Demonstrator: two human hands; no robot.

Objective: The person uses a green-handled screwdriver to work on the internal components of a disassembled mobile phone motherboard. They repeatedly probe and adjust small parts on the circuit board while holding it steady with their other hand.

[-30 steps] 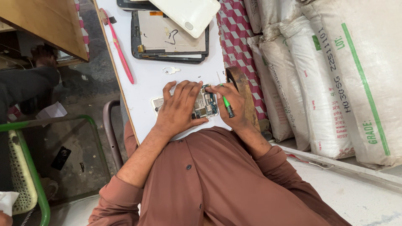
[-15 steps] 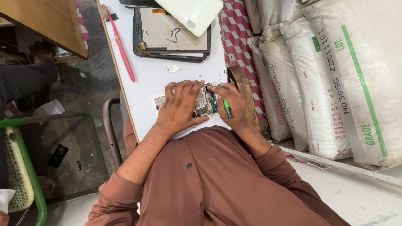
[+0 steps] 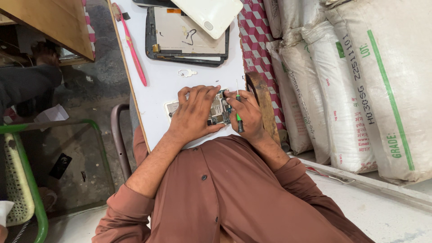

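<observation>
While I look down from my head camera, my left hand (image 3: 194,112) lies flat on the opened phone (image 3: 215,111), fingers spread and pressing it onto the white bench (image 3: 166,87) just in front of my chest. My right hand (image 3: 246,113) has its fingers pinched around a small green screwdriver (image 3: 238,112), with the thin tip pointing up by the phone's right edge. I think I am at the step of working on a tiny screw. Next, I judge, the tip must sit straight in the screw and the phone must not slide. A pink toothbrush (image 3: 130,45) and an opened tablet (image 3: 186,38) lie farther up the bench.
</observation>
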